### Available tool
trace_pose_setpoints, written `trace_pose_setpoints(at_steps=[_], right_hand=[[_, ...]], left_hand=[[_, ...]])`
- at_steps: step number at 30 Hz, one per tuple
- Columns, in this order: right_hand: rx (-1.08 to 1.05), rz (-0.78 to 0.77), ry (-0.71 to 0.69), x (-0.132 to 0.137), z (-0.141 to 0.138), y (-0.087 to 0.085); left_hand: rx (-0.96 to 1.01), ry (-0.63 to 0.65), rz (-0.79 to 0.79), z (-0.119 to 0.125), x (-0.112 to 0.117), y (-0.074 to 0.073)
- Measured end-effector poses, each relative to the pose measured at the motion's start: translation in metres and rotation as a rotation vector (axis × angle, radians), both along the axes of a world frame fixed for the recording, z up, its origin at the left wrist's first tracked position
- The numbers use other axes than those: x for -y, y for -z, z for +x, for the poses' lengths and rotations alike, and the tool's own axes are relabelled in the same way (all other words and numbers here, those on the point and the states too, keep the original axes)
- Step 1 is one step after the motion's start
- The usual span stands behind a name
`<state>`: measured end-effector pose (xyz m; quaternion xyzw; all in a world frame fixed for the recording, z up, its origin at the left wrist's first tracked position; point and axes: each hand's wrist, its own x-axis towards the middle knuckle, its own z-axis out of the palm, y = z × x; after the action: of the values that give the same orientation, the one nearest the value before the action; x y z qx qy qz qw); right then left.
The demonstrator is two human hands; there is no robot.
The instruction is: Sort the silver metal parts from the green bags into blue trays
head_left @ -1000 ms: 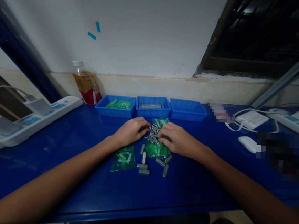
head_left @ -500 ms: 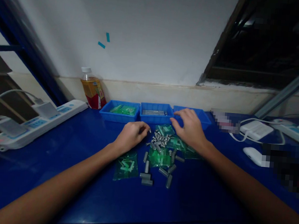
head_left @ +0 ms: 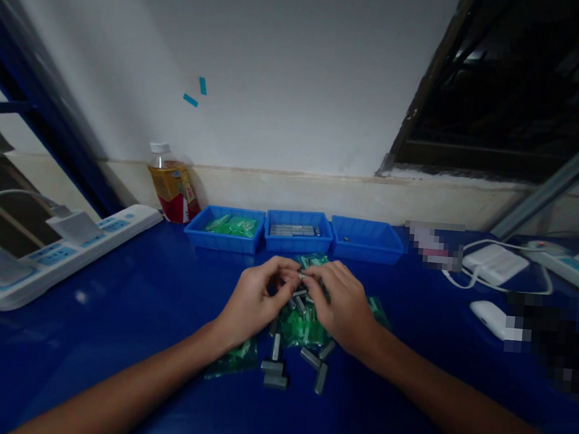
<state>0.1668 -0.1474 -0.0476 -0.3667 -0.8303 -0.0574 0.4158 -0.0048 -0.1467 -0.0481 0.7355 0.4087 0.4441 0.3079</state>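
My left hand (head_left: 261,300) and my right hand (head_left: 343,303) meet over the middle of the table, fingertips pinched together on a small silvery metal piece (head_left: 301,275). It looks like a screw, though the fingers cover most of it. Beneath them lie loose metal parts (head_left: 300,303) and green plastic bags (head_left: 305,328) with pale pieces inside, partly hidden by the hands. Closer to me, several grey metal bars (head_left: 275,381) are scattered on the table. Another green bag (head_left: 232,362) sits under my left wrist.
Three blue bins stand along the wall: a left bin (head_left: 222,241) with green bags, a middle bin (head_left: 297,244) with metal bars, a right bin (head_left: 367,251) with one small part. A bottle (head_left: 174,188) and power strip (head_left: 66,253) are left; a white case (head_left: 493,318) is right.
My right hand has come back from the right bin to meet my left hand, which has shifted slightly right. A small part now shows in that bin. The view has tilted up slightly.
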Motion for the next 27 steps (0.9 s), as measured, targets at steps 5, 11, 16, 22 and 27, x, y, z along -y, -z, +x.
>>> trace_pose_setpoints(at_steps=[5,11,16,22,27], right_hand=[[-0.096,-0.079,-0.028,0.001,-0.003,-0.001],[-0.032,-0.059,-0.045,0.001,0.002,0.002],[0.052,0.01,-0.057,0.003,0.002,-0.001],[0.081,-0.018,0.186,-0.031,0.035,-0.02],[0.311,-0.539,0.626,-0.094,0.082,-0.037]], left_hand=[[-0.076,0.018,0.109,-0.001,0.002,-0.003],[-0.1,0.003,0.015,-0.004,0.001,-0.008],[-0.071,0.064,-0.134,-0.003,-0.001,-0.009],[-0.426,0.167,-0.069,-0.02,-0.01,-0.028],[-0.649,0.212,-0.011,-0.041,-0.019,-0.019]])
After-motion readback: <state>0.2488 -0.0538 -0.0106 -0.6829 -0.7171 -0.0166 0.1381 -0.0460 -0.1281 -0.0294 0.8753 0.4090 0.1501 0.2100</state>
